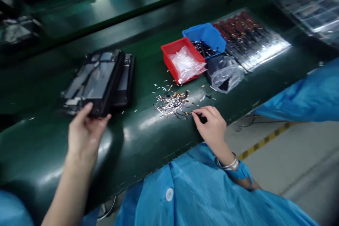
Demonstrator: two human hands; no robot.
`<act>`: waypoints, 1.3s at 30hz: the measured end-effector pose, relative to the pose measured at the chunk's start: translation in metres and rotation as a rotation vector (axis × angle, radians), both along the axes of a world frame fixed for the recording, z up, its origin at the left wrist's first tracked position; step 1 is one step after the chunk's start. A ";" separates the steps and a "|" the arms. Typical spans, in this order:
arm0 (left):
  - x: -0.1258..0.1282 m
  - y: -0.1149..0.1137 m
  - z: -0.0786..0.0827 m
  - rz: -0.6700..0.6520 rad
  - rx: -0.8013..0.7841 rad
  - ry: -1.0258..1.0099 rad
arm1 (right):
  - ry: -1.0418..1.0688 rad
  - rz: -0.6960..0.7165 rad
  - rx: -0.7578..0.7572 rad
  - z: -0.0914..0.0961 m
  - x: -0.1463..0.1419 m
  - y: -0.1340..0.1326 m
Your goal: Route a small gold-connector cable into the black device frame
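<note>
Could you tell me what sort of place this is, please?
Most likely an electronics assembly line. A long green conveyor belt carries a stack of black device housings, a pile of tiny metal parts lies beside red and blue parts bins, and the worker wears a blue smock.

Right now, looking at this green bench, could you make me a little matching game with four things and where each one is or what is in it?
Things:
1. red bin
2. blue bin
3. left hand
4. right hand

Descriptions:
A. pinching a small part at the edge of the scattered pile of small parts
B. holds dark small parts
C. touching the near end of the stack of dark flat devices
D. holds a clear plastic bag

Pairs: 1-D, 2-B, 3-C, 4-A
</note>
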State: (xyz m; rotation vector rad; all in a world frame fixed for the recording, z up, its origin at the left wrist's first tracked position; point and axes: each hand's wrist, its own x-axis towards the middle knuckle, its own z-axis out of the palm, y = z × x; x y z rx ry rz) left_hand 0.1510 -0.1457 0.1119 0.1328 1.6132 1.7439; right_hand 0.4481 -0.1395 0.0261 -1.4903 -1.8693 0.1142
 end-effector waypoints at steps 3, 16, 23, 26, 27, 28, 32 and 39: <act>0.037 -0.059 -0.006 0.057 -0.074 -0.170 | 0.032 0.007 -0.011 -0.001 0.001 0.002; 0.092 -0.102 0.005 -1.516 0.169 0.707 | 0.003 -0.039 -0.041 -0.003 0.000 0.015; 0.127 0.007 -0.023 -1.728 0.191 1.766 | 0.023 -0.033 -0.055 -0.001 0.004 0.026; 0.133 0.013 -0.034 -1.771 0.151 1.813 | 0.074 -0.052 -0.084 0.001 0.005 0.024; 0.133 0.012 -0.035 -1.776 0.151 1.813 | 0.084 -0.057 -0.084 0.001 0.006 0.023; 0.133 0.012 -0.036 -1.779 0.158 1.809 | 0.088 -0.061 -0.077 0.001 0.006 0.023; 0.130 0.012 -0.037 -1.773 0.189 1.777 | 0.037 -0.051 -0.010 0.001 0.004 0.021; 0.130 0.016 -0.038 -1.798 0.182 1.741 | -0.166 -0.026 0.042 -0.001 0.001 0.017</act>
